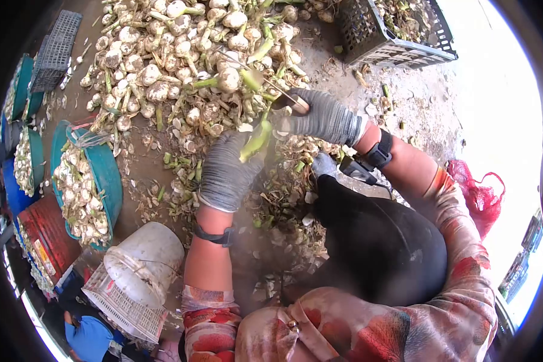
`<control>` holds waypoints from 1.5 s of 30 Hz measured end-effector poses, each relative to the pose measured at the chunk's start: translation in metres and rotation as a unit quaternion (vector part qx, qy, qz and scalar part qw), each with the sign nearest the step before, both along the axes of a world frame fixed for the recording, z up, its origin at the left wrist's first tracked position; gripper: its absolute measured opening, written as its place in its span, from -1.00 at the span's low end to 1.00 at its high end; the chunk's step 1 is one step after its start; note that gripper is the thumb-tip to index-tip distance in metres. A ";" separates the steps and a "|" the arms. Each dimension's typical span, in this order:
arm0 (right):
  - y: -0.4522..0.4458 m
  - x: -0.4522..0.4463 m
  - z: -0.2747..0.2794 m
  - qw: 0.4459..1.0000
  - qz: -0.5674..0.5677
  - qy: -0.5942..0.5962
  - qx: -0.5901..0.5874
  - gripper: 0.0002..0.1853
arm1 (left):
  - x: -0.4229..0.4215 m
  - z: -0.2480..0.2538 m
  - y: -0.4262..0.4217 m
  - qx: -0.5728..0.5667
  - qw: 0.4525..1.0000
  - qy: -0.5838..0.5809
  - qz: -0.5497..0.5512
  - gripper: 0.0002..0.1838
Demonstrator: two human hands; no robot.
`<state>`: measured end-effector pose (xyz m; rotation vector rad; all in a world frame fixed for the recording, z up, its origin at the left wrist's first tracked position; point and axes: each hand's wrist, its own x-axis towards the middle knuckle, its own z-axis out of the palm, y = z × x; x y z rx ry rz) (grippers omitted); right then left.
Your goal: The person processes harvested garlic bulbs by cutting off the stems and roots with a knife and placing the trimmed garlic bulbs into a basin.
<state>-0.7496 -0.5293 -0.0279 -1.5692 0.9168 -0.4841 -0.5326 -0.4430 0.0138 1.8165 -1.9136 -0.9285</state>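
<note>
My left hand (230, 166), in a grey knit glove, has its fingers closed near a green garlic stalk (257, 142) that hangs across its fingertips. Whether a bulb is attached to that stalk cannot be made out. My right hand (323, 116), gloved alike, is wrapped round the wooden handle of a knife (299, 107). Its thin blade points up and left, over the heap of garlic bulbs (157, 90). Both hands are close together at the near edge of this heap. Cut stalks and peelings (295, 157) litter the ground below them.
A black plastic crate (398, 51) stands at the upper right. Teal basins of garlic (105, 175), a red tub (48, 232) and a white bucket (145, 256) line the left. A red net bag (476, 196) lies right. Another person in blue (89, 338) is at lower left.
</note>
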 end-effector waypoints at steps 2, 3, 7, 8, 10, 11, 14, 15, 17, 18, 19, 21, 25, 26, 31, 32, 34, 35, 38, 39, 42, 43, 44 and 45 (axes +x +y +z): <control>0.003 0.018 0.041 0.996 0.041 0.069 -0.038 -0.50 | -0.011 -0.010 -0.001 0.009 1.000 -0.015 0.004 -0.51; 0.003 0.017 0.032 0.996 0.035 0.081 -0.006 -0.49 | -0.014 -0.010 0.000 -0.072 0.994 0.052 0.066 -0.42; 0.003 0.009 0.001 0.978 -0.052 0.108 0.172 -0.53 | -0.019 -0.027 0.018 -0.047 0.870 0.442 0.215 -0.24; 0.004 0.009 0.002 0.978 -0.049 0.108 0.172 -0.53 | -0.020 -0.037 0.019 -0.057 0.894 0.396 0.204 -0.33; 0.015 0.009 0.010 0.903 -0.013 0.044 0.427 -0.56 | -0.021 -0.058 0.022 -0.080 0.933 0.301 0.182 -0.49; 0.020 0.011 0.002 0.923 -0.010 0.002 0.384 -0.54 | -0.026 -0.054 0.016 -0.007 0.881 0.424 0.208 -0.41; 0.018 0.014 -0.010 0.993 0.038 0.039 0.109 -0.52 | -0.028 -0.031 0.009 0.063 0.825 0.505 0.247 -0.44; 0.014 0.006 -0.007 0.993 0.028 0.111 0.040 -0.56 | -0.022 -0.027 0.008 0.060 0.868 0.442 0.217 -0.48; 0.013 -0.003 0.014 0.983 0.062 0.154 -0.077 -0.58 | -0.009 -0.026 0.015 0.025 0.920 0.358 0.157 -0.58; 0.013 -0.003 0.031 0.957 0.096 0.196 -0.193 -0.61 | -0.003 -0.029 0.017 0.026 0.920 0.358 0.157 -0.58; 0.015 -0.003 0.043 0.943 0.136 0.205 -0.225 -0.63 | 0.002 -0.035 0.019 -0.027 0.969 0.233 0.078 -0.59; 0.019 0.000 0.053 0.941 0.160 0.189 -0.230 -0.64 | 0.013 -0.051 0.029 -0.106 0.993 0.046 -0.036 -0.57; 0.025 0.008 0.056 0.937 0.193 0.165 -0.241 -0.64 | 0.021 -0.058 0.048 -0.080 0.993 0.092 0.005 -0.51; 0.026 0.010 0.056 0.931 0.207 0.178 -0.243 -0.63 | 0.021 -0.056 0.048 -0.074 0.991 0.107 0.019 -0.50; 0.033 0.014 0.034 0.925 0.203 0.183 -0.266 -0.70 | 0.010 -0.040 0.041 -0.042 0.977 0.194 0.081 -0.42; 0.032 0.012 0.026 0.922 0.196 0.216 -0.255 -0.73 | 0.006 -0.034 0.039 -0.031 0.972 0.212 0.095 -0.41; 0.010 0.004 0.013 0.897 0.195 0.350 -0.190 -0.75 | -0.003 -0.014 0.033 -0.033 0.971 0.215 0.099 -0.37; -0.010 -0.005 -0.002 0.897 0.075 0.421 -0.109 -0.68 | -0.007 -0.004 0.037 -0.068 0.978 0.188 0.062 -0.36; -0.018 -0.053 -0.034 0.890 -0.003 0.438 -0.122 -0.60 | -0.016 0.008 0.040 -0.142 0.969 0.193 0.064 -0.22; -0.012 -0.047 -0.023 0.900 -0.024 0.417 -0.123 -0.59 | -0.013 0.006 0.037 -0.173 0.968 0.176 0.044 -0.20; 0.004 -0.039 -0.008 0.930 -0.046 0.333 -0.150 -0.58 | 0.012 -0.016 0.039 -0.023 0.918 0.359 0.167 -0.26; 0.005 -0.037 -0.004 0.924 -0.028 0.363 -0.113 -0.58 | 0.021 -0.020 0.045 -0.022 0.920 0.353 0.170 -0.26; 0.007 -0.038 -0.004 0.928 -0.024 0.355 -0.112 -0.59 | 0.031 -0.026 0.046 -0.040 0.937 0.293 0.185 -0.28; 0.009 -0.039 -0.004 0.934 -0.028 0.339 -0.109 -0.59 | 0.042 -0.029 0.043 -0.059 0.950 0.234 0.198 -0.31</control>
